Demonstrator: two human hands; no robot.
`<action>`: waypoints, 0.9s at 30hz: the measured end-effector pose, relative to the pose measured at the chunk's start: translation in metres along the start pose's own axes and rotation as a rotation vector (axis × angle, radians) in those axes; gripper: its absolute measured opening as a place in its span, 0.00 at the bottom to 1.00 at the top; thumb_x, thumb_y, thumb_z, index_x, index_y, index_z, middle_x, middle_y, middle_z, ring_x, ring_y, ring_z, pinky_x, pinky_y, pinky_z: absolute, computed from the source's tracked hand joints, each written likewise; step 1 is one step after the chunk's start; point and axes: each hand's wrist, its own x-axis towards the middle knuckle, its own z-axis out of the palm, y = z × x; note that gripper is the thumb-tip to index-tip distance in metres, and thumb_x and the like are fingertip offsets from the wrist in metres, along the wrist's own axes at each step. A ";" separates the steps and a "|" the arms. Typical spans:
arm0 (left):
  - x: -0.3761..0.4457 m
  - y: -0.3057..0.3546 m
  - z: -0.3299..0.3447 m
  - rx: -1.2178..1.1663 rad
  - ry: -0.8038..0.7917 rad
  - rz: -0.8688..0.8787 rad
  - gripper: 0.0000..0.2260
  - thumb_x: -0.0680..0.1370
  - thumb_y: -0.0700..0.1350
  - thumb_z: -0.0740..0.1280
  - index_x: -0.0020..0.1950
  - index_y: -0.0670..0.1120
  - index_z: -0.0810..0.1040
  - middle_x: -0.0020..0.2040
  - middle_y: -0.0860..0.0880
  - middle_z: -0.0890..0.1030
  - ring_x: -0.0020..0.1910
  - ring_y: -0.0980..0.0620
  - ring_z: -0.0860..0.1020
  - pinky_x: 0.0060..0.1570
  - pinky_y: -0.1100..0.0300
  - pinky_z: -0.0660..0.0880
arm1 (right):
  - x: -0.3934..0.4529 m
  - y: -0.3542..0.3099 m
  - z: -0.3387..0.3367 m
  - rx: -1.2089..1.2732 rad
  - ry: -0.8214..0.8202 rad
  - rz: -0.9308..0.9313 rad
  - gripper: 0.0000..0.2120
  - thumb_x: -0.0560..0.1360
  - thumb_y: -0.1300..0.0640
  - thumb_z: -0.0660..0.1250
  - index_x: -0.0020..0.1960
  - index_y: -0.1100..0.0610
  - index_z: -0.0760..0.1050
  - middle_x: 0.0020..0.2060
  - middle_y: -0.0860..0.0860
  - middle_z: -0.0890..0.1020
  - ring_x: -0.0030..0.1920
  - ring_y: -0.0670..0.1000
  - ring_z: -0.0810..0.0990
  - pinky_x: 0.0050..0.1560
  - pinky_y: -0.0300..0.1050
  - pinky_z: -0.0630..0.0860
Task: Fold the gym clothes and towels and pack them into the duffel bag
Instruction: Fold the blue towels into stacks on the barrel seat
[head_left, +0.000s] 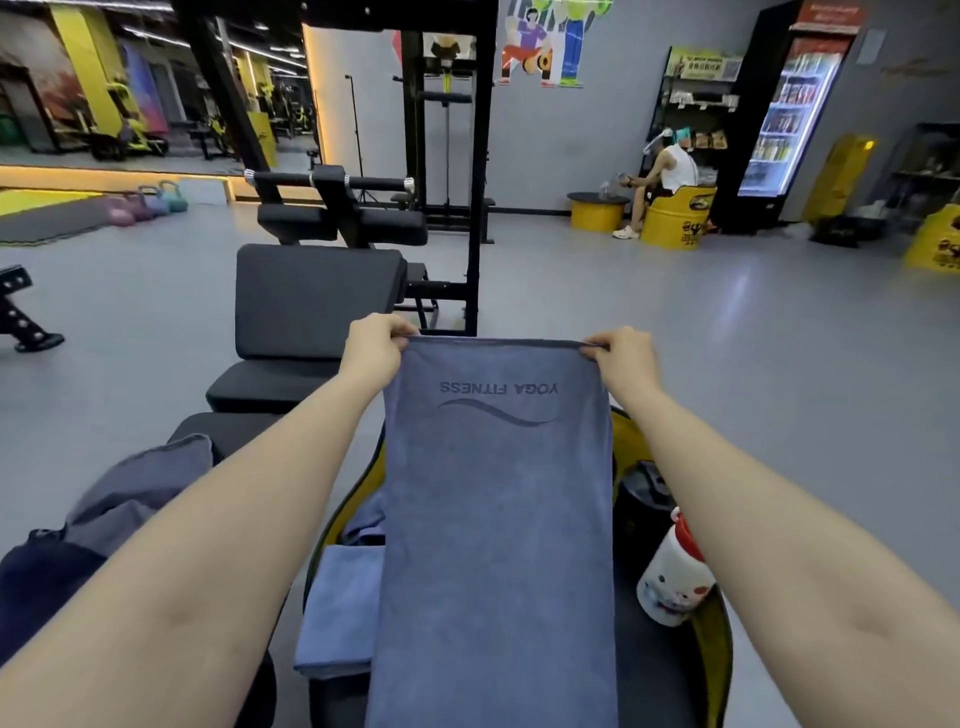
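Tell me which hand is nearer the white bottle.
Right. The right hand pinches the towel's far right corner, on the same side as the bottle, which stands below that forearm. The left hand pinches the opposite corner, across the towel from it.

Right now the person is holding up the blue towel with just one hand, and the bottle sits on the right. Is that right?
Not quite. In the head view both hands hold the blue towel: the left hand and the right hand each pinch a top corner. The bottle does sit on the right.
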 end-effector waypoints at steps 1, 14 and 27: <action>0.004 -0.002 0.004 0.002 0.004 -0.006 0.13 0.79 0.32 0.59 0.53 0.40 0.82 0.56 0.42 0.81 0.58 0.45 0.76 0.51 0.62 0.68 | 0.005 0.003 0.005 0.005 0.001 -0.002 0.10 0.77 0.59 0.66 0.53 0.59 0.83 0.49 0.61 0.83 0.52 0.61 0.80 0.49 0.50 0.76; -0.059 -0.070 0.040 0.023 -0.137 -0.078 0.12 0.79 0.32 0.59 0.52 0.40 0.82 0.54 0.42 0.81 0.54 0.45 0.76 0.47 0.59 0.69 | -0.069 0.052 0.051 0.015 -0.195 0.059 0.10 0.77 0.57 0.68 0.55 0.59 0.82 0.52 0.55 0.83 0.56 0.56 0.78 0.51 0.43 0.72; -0.210 -0.113 0.062 -0.059 -0.308 -0.123 0.10 0.79 0.34 0.61 0.55 0.39 0.81 0.55 0.42 0.81 0.56 0.45 0.77 0.48 0.63 0.69 | -0.214 0.108 0.049 -0.004 -0.268 0.173 0.11 0.79 0.59 0.64 0.59 0.57 0.80 0.54 0.56 0.83 0.50 0.55 0.79 0.46 0.42 0.74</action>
